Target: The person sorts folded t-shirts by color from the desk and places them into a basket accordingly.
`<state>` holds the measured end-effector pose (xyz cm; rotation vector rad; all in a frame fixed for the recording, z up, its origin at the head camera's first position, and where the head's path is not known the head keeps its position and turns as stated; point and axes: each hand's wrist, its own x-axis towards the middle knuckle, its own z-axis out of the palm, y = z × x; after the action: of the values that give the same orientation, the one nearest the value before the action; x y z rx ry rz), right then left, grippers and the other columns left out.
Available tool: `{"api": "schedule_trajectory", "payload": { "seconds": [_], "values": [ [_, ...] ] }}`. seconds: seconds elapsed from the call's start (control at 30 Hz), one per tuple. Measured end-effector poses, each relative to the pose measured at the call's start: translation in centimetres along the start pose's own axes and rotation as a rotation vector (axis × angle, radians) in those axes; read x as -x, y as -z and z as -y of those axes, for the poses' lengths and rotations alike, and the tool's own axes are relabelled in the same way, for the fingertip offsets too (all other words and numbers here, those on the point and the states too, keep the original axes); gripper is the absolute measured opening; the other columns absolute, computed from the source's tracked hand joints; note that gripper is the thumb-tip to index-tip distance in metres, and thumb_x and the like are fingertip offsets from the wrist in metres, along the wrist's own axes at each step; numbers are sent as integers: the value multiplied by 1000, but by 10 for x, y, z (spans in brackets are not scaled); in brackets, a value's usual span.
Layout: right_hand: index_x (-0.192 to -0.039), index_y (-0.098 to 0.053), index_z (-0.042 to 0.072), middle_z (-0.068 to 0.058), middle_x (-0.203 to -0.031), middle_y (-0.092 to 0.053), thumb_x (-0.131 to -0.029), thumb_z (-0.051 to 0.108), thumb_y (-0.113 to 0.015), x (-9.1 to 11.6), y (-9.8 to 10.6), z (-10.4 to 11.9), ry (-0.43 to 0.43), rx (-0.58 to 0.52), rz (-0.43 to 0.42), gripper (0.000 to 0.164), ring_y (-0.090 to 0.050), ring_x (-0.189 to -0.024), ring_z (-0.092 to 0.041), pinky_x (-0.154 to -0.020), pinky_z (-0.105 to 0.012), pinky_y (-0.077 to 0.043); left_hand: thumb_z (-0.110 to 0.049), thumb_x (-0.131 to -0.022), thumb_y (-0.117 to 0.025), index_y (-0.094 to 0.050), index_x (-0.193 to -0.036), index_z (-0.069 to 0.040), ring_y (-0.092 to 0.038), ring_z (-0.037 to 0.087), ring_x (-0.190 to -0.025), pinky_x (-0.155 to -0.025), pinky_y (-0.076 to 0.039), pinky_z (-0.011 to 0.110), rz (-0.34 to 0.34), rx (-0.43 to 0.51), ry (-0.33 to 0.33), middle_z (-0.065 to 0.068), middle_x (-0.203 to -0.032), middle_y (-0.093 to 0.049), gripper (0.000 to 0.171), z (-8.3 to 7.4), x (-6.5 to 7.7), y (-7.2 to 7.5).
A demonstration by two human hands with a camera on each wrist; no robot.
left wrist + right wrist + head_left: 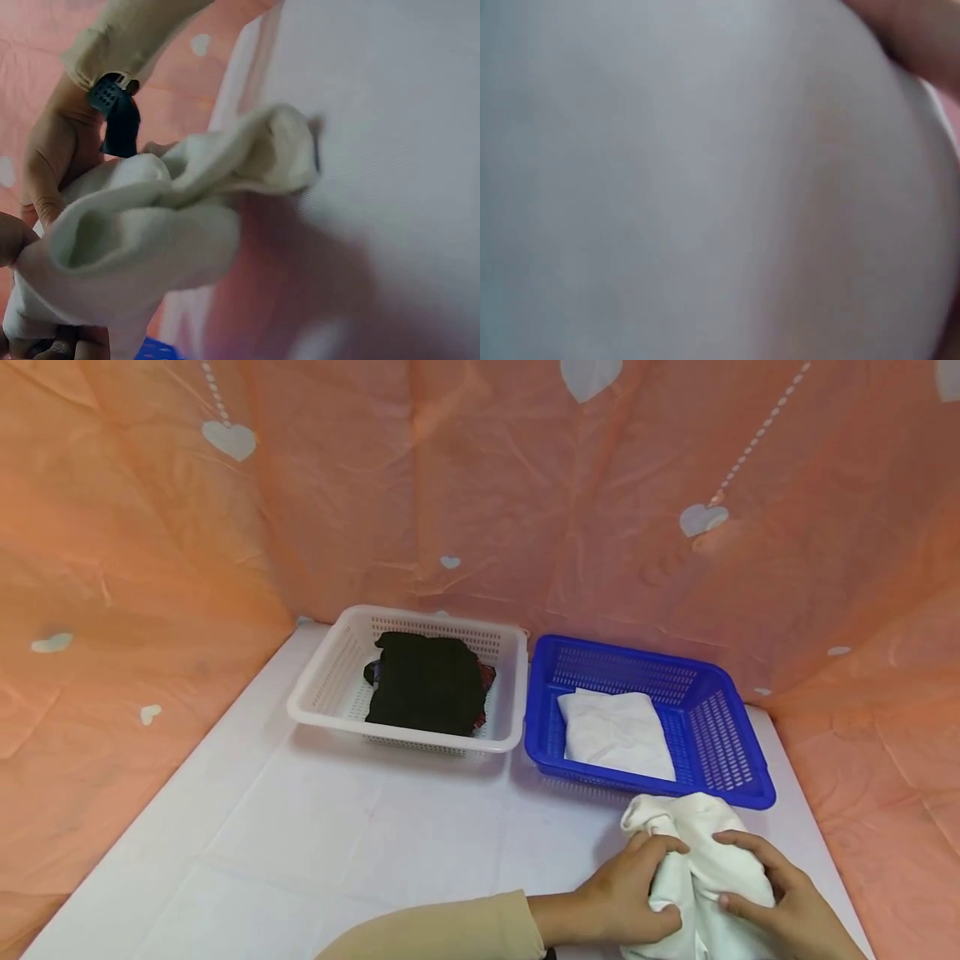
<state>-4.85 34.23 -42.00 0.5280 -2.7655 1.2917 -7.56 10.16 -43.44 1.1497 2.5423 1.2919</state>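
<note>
Near the front right of the table, my left hand [626, 893] grips one side of a bunched white cloth garment [697, 835]. Its other side is held by my right hand [795, 902], thumb and fingers curled into the fabric. Loose rolled folds of the garment [187, 202] hang out from the hands in the left wrist view. Blurred white fabric [667, 180] fills almost all of the right wrist view, with a finger [922, 37] at its upper right. What kind of garment it is cannot be told.
Just beyond the hands stands a blue plastic basket [723, 739] with a folded white cloth [618, 735] inside. Left of it, a white basket [322, 693] holds dark folded clothes [427, 685]. Behind the white table [337, 843] hangs an orange curtain [487, 485] with hearts.
</note>
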Motion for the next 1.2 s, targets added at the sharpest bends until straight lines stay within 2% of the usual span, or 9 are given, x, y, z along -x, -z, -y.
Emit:
{"api": "schedule_trajectory", "payload": {
  "seconds": [0.17,0.3,0.4,0.57,0.67,0.87,1.03,1.1,1.2],
  "values": [
    [-141,-41,6,23,-120,-52,-76,-17,-67,-4,2,18,-21,-53,-52,74,-58,-88,3,-61,-24,-53,-18,-75,-69,-43,-132,-19,-48,-3,-92,-77,-33,-1,-58,-39,-66,-2,-117,-50,63,-6,-2,16],
    [-143,-37,8,21,-106,-58,-80,-12,-67,-9,5,30,-103,-70,-82,72,-61,-85,1,-58,-30,-55,-16,-75,-69,-43,-132,-19,-49,-2,-87,-74,-35,0,-99,-43,-93,-1,-117,-51,62,-7,-6,30],
    [-143,-37,9,17,-100,-62,-81,-13,-65,-15,7,34,-145,-152,-108,71,-63,-82,-1,-57,-31,-55,-14,-75,-68,-44,-131,-19,-50,-2,-90,-77,-36,1,-126,-39,-100,0,-117,-52,62,-5,-10,40],
    [-140,-42,5,11,-102,-64,-77,-21,-63,-28,10,36,-99,-355,-208,72,-63,-82,-2,-56,-26,-54,-10,-74,-66,-46,-131,-18,-49,0,-95,-82,-36,2,-166,4,-102,1,-119,-52,62,-2,-15,56],
    [-138,-45,5,11,-102,-65,-76,-23,-63,-34,13,40,-96,-390,-288,71,-63,-80,-1,-57,-23,-53,-5,-73,-64,-48,-130,-16,-51,1,-100,-86,-38,4,-205,35,-116,2,-121,-53,60,0,-18,66],
    [-134,-51,4,9,-99,-64,-73,-22,-66,-50,24,56,-144,-382,-490,68,-62,-80,1,-58,-15,-51,2,-72,-58,-51,-128,-16,-51,4,-106,-89,-38,6,-309,20,-173,1,-120,-57,59,4,-28,89],
    [-132,-53,4,5,-102,-59,-71,-21,-70,-71,30,73,-167,-262,-576,69,-60,-78,-1,-58,-12,-50,5,-72,-53,-52,-128,-15,-52,10,-103,-86,-41,11,-364,53,-184,4,-117,-57,60,5,-35,108],
    [-131,-54,3,3,-102,-58,-69,-22,-70,-81,31,78,-150,-259,-595,69,-60,-78,-2,-59,-11,-50,8,-72,-52,-53,-127,-14,-53,13,-106,-88,-43,15,-392,77,-185,5,-118,-57,60,6,-38,115],
    [-127,-56,-1,0,-103,-59,-66,-26,-67,-94,32,84,-68,-336,-620,67,-61,-79,-5,-61,-11,-50,9,-73,-51,-54,-127,-15,-54,15,-106,-86,-44,17,-438,79,-178,5,-117,-58,59,8,-43,126]
  ]
}}
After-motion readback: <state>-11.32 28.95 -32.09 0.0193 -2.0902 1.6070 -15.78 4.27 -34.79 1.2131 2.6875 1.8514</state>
